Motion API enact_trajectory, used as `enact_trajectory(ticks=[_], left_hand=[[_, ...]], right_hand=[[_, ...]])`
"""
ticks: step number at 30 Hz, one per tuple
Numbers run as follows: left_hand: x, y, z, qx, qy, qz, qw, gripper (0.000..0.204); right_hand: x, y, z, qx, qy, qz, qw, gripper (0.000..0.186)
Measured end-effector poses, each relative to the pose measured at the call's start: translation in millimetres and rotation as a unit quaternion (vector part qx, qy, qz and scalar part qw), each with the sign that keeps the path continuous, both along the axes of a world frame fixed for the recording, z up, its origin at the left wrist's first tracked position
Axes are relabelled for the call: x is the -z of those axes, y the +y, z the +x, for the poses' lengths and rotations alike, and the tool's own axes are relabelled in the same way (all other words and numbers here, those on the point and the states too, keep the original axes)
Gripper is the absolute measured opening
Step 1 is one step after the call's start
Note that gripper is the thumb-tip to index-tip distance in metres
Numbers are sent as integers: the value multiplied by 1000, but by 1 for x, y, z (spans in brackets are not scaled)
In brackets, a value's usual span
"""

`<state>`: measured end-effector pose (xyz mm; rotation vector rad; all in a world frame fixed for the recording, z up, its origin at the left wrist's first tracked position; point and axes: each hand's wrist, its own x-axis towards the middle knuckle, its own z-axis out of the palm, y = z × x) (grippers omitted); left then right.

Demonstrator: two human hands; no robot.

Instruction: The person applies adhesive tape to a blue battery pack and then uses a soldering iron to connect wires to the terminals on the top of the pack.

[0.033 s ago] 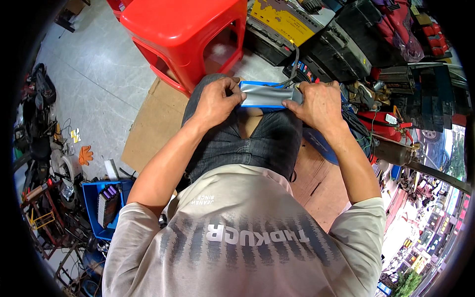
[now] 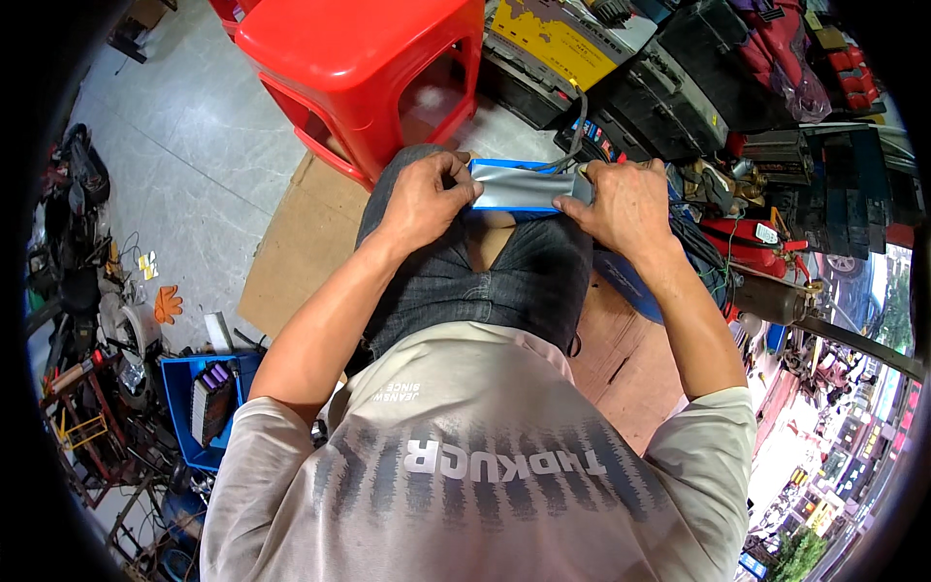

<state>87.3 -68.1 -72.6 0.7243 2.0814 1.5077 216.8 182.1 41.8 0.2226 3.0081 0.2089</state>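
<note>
A flat block with blue edges (image 2: 512,208) lies across my thighs, a smooth strip of silver-grey tape (image 2: 524,184) covering its upper face. At its left end my left hand (image 2: 427,201) is closed, thumb and curled fingers pinching the strip's edge. Opposite it, my right hand (image 2: 628,206) grips the other end, its thumb pressed on the tape and its fingers over the far side. A dark grey piece under those right fingers is mostly hidden, so I cannot tell whether it is a roll. Dark cables (image 2: 579,126) rise behind the block's far edge.
A red plastic stool (image 2: 349,48) stands just ahead, on cardboard (image 2: 301,233). Black cases (image 2: 655,92) and a yellow-fronted box (image 2: 553,44) crowd the far right. At left are a blue bin (image 2: 179,407) holding a cell pack, an orange glove (image 2: 168,305) and piled tools.
</note>
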Motion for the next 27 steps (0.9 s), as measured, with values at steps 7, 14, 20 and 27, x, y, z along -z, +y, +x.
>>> enact_trajectory(ticks=[7, 14, 20, 27], left_hand=[[2, 1, 1, -14, 3, -8, 1000, 24], [3, 2, 0, -16, 6, -11, 1000, 25], [3, 4, -1, -14, 12, -10, 1000, 25], [-6, 3, 0, -9, 0, -28, 1000, 25]], right_hand=[[4, 2, -2, -3, 2, 0, 1000, 45], [1, 1, -4, -8, -4, -1, 1000, 46], [4, 6, -6, -12, -10, -3, 1000, 48], [4, 8, -8, -22, -16, 6, 1000, 49]])
